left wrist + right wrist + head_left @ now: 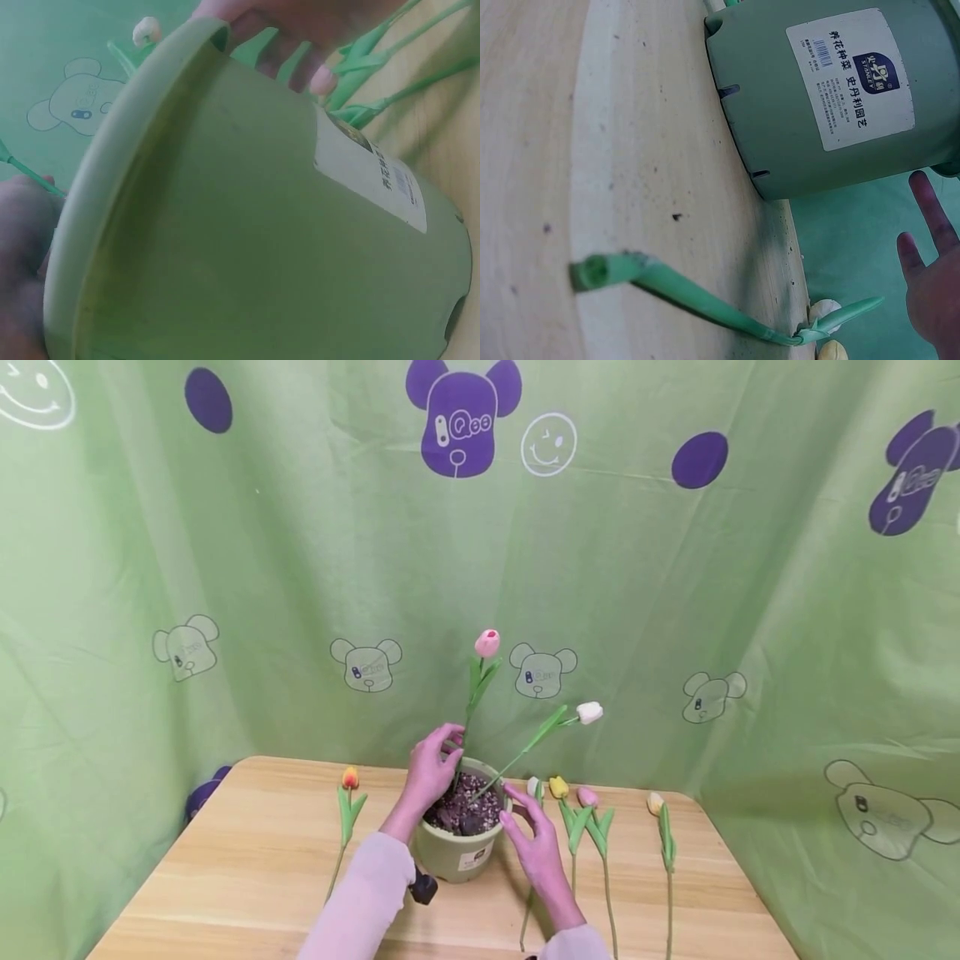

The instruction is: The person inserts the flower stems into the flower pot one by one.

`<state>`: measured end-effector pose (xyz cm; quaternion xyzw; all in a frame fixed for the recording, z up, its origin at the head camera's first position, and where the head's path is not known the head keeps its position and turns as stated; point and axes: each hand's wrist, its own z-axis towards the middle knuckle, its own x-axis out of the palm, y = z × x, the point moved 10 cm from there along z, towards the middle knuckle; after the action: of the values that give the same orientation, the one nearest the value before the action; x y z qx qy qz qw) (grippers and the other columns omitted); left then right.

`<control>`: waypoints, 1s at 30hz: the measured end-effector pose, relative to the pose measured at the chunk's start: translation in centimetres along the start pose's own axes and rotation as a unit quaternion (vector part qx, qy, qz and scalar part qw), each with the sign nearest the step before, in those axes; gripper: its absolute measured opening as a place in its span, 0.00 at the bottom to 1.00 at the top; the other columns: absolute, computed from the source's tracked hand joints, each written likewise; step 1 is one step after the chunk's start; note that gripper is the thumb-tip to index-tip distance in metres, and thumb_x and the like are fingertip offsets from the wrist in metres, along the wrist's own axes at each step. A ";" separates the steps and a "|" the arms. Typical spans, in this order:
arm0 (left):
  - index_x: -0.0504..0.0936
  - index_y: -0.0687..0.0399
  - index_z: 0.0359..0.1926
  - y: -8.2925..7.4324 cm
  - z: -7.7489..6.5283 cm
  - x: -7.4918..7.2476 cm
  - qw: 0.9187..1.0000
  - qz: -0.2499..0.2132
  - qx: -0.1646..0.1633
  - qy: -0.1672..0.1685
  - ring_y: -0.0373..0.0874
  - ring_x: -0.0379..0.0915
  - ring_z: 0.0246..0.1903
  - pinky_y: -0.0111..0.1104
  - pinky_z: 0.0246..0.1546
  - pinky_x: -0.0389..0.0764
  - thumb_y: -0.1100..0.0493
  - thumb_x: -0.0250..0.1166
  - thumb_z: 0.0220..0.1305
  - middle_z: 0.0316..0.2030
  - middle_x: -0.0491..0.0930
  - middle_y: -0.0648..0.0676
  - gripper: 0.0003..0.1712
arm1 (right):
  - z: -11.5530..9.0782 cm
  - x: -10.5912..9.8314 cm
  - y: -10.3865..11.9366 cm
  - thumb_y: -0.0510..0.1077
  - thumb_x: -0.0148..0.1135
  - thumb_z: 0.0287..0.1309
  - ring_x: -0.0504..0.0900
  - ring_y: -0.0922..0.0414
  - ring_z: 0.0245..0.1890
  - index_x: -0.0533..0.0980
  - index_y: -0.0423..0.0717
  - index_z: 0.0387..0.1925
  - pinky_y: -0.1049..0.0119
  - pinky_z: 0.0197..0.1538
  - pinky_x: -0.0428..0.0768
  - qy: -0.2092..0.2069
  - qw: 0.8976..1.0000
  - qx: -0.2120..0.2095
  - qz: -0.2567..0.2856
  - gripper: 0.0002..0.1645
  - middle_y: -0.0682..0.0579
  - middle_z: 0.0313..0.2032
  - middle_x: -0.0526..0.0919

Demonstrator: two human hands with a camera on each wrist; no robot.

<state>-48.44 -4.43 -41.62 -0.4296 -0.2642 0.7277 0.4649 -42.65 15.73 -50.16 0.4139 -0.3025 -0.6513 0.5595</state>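
Observation:
A green flowerpot filled with dark speckled soil stands on the table, its white label showing in the right wrist view. Upright in the soil is a pink tulip; a white tulip leans out to the right. My left hand reaches over the pot's left rim, thumb and fingers curved around the pink tulip's lower stem. In the left wrist view that hand is partly cut off. Beside the right rim is my right hand, its fingers spread and straight, fingertips right at the rim.
An orange-red tulip lies left of the pot. Several more lie to the right, among them a yellow tulip, a pale pink one and a cream one. A green printed curtain hangs behind the wooden table.

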 end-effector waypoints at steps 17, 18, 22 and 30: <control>0.83 0.53 0.55 0.6 -0.2 0.4 0.998 0.044 -0.019 0.028 0.50 0.84 0.43 0.42 0.50 0.91 0.70 0.67 0.67 0.45 0.86 0.59 0.17 | 0.0 -0.1 -0.4 0.41 0.64 0.71 0.78 0.37 0.62 0.74 0.52 0.68 0.29 0.75 0.64 -0.006 1.000 0.006 0.003 0.27 0.48 0.69 0.77; 0.83 0.53 0.54 0.6 -0.2 0.5 0.998 0.048 -0.018 0.030 0.49 0.84 0.43 0.42 0.50 0.90 0.69 0.67 0.67 0.45 0.86 0.58 0.17 | 0.0 -0.1 -0.4 0.41 0.64 0.71 0.79 0.37 0.62 0.74 0.52 0.68 0.29 0.76 0.64 -0.005 1.000 0.007 0.003 0.27 0.48 0.69 0.77; 0.83 0.54 0.51 0.4 -0.4 0.6 0.998 0.059 -0.011 0.035 0.50 0.84 0.43 0.44 0.51 0.90 0.70 0.67 0.66 0.44 0.86 0.59 0.14 | 0.0 -0.1 -0.5 0.41 0.64 0.71 0.80 0.40 0.61 0.74 0.52 0.68 0.31 0.76 0.65 -0.007 1.000 0.007 0.003 0.26 0.49 0.68 0.77; 0.83 0.54 0.48 0.4 -0.3 0.6 0.996 0.080 -0.008 0.037 0.49 0.83 0.43 0.44 0.52 0.89 0.70 0.66 0.67 0.41 0.86 0.53 0.12 | 0.0 -0.1 -0.3 0.40 0.64 0.71 0.79 0.38 0.62 0.74 0.52 0.68 0.29 0.76 0.63 -0.006 1.000 0.005 0.007 0.26 0.49 0.68 0.77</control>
<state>-48.50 -4.05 -42.31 -0.4798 -0.2171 0.7438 0.4115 -42.77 15.85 -50.38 0.4105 -0.3116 -0.6481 0.5607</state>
